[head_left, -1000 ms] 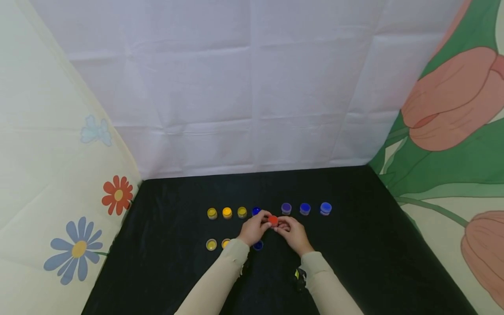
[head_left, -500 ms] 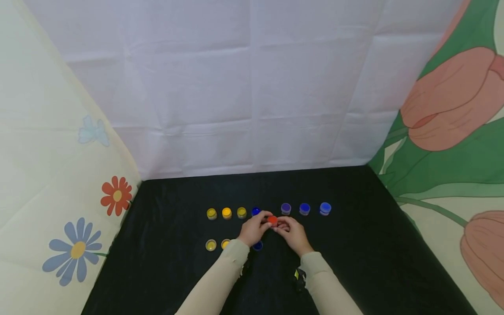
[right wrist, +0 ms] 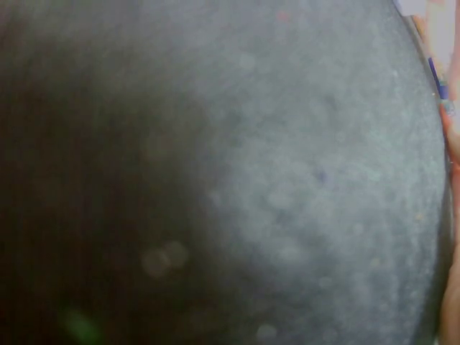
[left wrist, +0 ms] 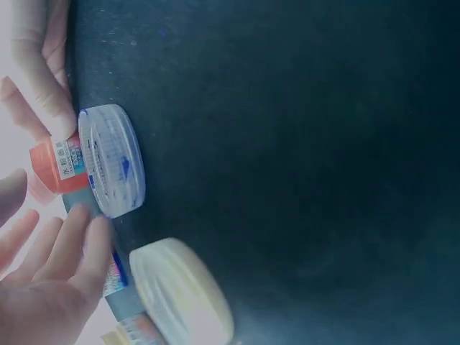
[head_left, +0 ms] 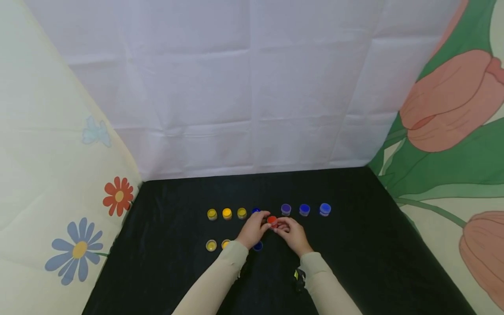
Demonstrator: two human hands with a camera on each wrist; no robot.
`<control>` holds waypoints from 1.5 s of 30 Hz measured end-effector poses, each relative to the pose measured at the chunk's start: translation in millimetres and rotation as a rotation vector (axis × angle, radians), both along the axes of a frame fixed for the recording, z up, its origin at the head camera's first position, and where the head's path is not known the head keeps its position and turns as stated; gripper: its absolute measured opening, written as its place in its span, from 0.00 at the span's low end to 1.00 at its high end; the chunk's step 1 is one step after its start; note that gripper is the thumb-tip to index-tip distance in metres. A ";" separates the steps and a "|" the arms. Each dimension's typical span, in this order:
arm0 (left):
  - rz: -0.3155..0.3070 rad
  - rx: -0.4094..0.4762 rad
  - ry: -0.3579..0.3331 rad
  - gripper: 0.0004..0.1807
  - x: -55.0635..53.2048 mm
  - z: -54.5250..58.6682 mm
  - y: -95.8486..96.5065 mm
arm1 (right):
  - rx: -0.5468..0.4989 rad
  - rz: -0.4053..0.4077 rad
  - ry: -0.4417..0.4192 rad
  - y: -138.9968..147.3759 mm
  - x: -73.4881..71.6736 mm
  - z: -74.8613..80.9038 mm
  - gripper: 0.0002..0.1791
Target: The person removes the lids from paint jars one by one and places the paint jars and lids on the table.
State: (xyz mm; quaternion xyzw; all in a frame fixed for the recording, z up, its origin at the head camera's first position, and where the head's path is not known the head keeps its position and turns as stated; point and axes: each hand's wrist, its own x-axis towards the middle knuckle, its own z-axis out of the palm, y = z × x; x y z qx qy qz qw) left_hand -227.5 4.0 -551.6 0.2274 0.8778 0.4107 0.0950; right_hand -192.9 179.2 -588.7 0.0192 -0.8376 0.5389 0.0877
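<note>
In the head view a small red paint jar (head_left: 272,221) stands between my two hands, near the middle of the black table. The fingertips of my right hand (head_left: 293,235) pinch its right side. My left hand (head_left: 250,230) is at the jar's left, thumb and index finger spread around it. The left wrist view shows the labelled red jar (left wrist: 65,164) with a right fingertip on its label, while the left fingers (left wrist: 68,244) are extended and apart from it. In the right wrist view only a strip of the hand (right wrist: 453,136) shows at the edge.
Yellow jars (head_left: 227,213) and a blue jar (head_left: 256,211) stand in a row left of the red jar; purple (head_left: 285,209) and blue jars (head_left: 304,210) continue it rightward. Nearer lie round clear lids, one stained blue (left wrist: 115,162), one yellowish (left wrist: 183,291). A white cloth (head_left: 252,87) hangs behind.
My left fingers have loosened from the red jar's top and moved slightly left. My right hand has stayed in place on the jar.
</note>
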 end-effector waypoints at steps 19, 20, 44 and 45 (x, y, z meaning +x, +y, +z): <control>-0.130 -0.149 0.167 0.14 -8.7 9.5 7.7 | -0.002 -0.008 -0.012 -1.9 1.3 1.4 0.15; -0.133 -0.146 0.172 0.15 -8.9 8.8 7.7 | 0.000 -0.012 -0.011 -2.0 1.2 1.5 0.15; 0.040 0.127 0.055 0.15 13.2 4.5 -5.9 | 0.042 -0.103 0.028 -7.5 -3.6 -5.1 0.16; 0.036 0.132 0.056 0.14 14.9 5.0 -6.9 | 0.049 -0.110 0.031 -7.6 -4.0 -5.3 0.16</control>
